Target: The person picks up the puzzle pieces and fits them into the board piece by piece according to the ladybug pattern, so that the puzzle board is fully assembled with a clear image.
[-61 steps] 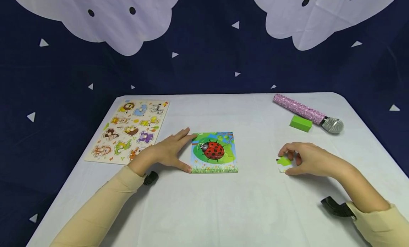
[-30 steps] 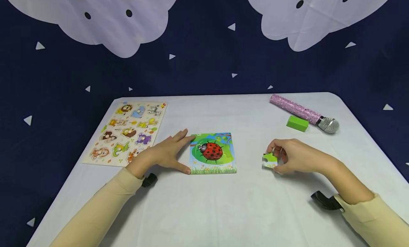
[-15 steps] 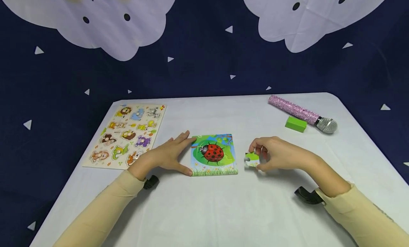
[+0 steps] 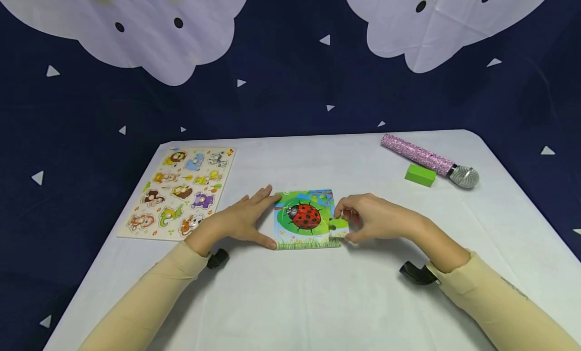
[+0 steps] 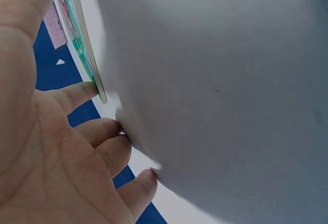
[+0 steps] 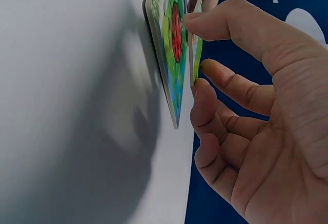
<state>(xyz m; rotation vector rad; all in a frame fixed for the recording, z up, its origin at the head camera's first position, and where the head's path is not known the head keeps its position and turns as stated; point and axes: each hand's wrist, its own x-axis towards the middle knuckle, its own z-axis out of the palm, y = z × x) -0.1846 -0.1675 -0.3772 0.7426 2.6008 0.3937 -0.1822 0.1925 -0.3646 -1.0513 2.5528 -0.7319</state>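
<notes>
A square ladybug puzzle (image 4: pixel 303 217) lies flat on the white table in the head view. My left hand (image 4: pixel 242 219) rests at its left side, fingers spread, with thumb and forefinger touching the edge. My right hand (image 4: pixel 379 217) pinches a green and white jigsaw piece (image 4: pixel 339 227) between thumb and fingers. In the head view the piece overlaps the puzzle's lower right edge. The right wrist view shows the piece (image 6: pixel 196 49) held a little above the board (image 6: pixel 173 44), apart from it.
An animal peg puzzle board (image 4: pixel 179 194) lies on the table (image 4: pixel 290 300) at the left. At the back right are a green block (image 4: pixel 420 175) and a pink glittery microphone (image 4: pixel 419 157). A dark blue curtain (image 4: pixel 281 109) hangs behind the table.
My right hand has carried the jigsaw piece leftward from the right side of the table to the puzzle's right edge. The left hand has stayed at the puzzle's left edge.
</notes>
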